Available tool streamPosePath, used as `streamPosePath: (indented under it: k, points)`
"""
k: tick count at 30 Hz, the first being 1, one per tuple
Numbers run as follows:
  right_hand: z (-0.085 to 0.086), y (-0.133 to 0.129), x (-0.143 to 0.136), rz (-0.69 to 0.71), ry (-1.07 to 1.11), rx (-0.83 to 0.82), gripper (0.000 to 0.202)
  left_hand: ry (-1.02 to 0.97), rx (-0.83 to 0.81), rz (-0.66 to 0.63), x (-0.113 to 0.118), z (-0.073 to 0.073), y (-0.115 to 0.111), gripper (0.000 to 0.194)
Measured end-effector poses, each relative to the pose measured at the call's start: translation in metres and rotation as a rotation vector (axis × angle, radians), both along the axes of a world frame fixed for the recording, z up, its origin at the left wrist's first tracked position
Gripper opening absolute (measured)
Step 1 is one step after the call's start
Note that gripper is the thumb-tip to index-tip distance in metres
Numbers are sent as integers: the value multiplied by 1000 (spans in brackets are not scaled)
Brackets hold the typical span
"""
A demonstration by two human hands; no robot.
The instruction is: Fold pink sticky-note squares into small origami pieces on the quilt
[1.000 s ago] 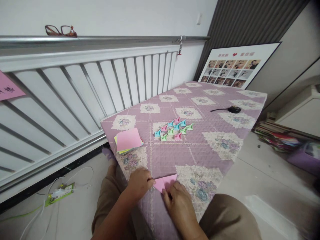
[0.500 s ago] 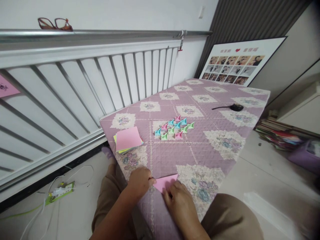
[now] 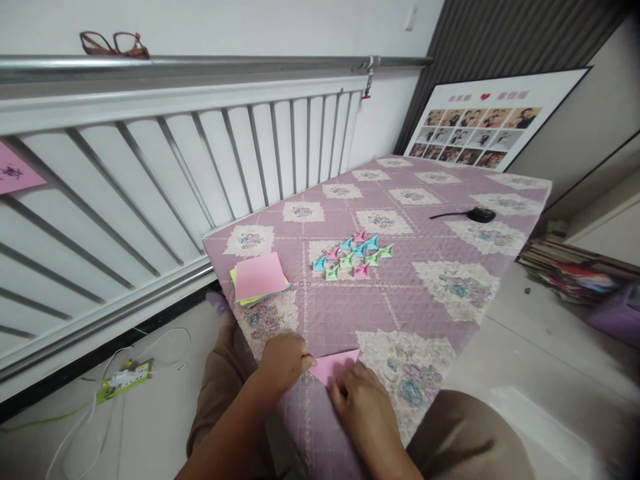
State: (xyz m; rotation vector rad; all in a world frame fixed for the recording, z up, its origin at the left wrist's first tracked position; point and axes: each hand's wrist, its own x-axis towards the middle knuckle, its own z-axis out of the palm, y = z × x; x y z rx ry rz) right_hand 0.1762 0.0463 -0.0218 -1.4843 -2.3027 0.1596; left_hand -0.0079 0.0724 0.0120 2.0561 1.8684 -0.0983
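Observation:
A pink sheet folded into a triangle point(image 3: 335, 365) lies on the purple floral tablecloth point(image 3: 345, 310) near the front. At its left corner, my left hand point(image 3: 285, 360) is closed, thumb and fingers pinching the paper. My right hand point(image 3: 363, 400) presses on the lower right edge with curled fingers, which partly cover it. To the upper left rests a stack of square coloured sheets point(image 3: 260, 277), pink on top. Several small folded paper pieces point(image 3: 353, 255) in pink, blue and green stand in rows beyond my hands.
A black object with a short cord point(image 3: 481, 215) lies on the far right of the table. A white radiator point(image 3: 260, 153) runs along the left side, with glasses point(image 3: 114, 45) on the pipe above. A power strip point(image 3: 125, 381) is on the floor.
The view has shifted slightly, so everything sits a little further right. Both hands stay on the folded pink paper in nearly the same pose.

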Motion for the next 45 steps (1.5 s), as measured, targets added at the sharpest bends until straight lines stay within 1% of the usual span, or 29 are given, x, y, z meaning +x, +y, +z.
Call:
streamPosePath:
  k: [4, 8, 12, 15, 18, 21, 24, 26, 29, 30, 32, 33, 34, 36, 38, 41, 45]
  points:
    - [-1, -1, 1, 6, 8, 12, 21, 3, -6, 1, 0, 1, 1, 38]
    - [1, -1, 2, 10, 37, 39, 13, 2, 3, 8, -1, 2, 1, 37]
    - [1, -1, 3, 43, 43, 51, 9, -2, 23, 6, -1, 2, 0, 38]
    - [1, -2, 2, 63, 31, 55, 13, -9, 50, 1, -3, 1, -1, 38]
    - [2, -3, 2, 64, 17, 60, 17, -23, 89, -3, -8, -2, -4, 32]
    - [4, -3, 1, 55, 13, 59, 16, -38, 126, 2, -16, -4, -7, 24]
    - [5, -3, 1, 52, 15, 53, 17, -53, 166, 0, -21, -3, -10, 17]
    - [5, -3, 1, 53, 16, 50, 18, -56, 207, 1, -18, -1, -15, 15]
    - [5, -3, 1, 52, 17, 37, 18, -58, 253, -20, 0, -4, -30, 21]
    - [5, -3, 1, 50, 16, 31, 18, -68, 266, -51, 7, -7, -36, 21]
    - [5, -4, 1, 44, 18, 28, 17, -104, 304, -158, 20, -14, -50, 21]
    - [5, -4, 0, 42, 20, 30, 17, -114, 316, -183, 25, -17, -56, 23]
    - [5, -4, 0, 42, 22, 33, 17, -112, 327, -179, 29, -21, -62, 24]
    - [5, -4, 1, 44, 25, 35, 18, -122, 334, -180, 31, -25, -70, 27]
    - [5, -4, 1, 45, 26, 30, 18, -124, 332, -188, 28, -27, -74, 30]
    - [4, -5, 1, 38, 33, 27, 18, -106, 333, -197, 23, -26, -76, 36]
    - [2, -6, 2, 38, 36, 4, 19, -62, 326, -173, 20, -24, -77, 38]
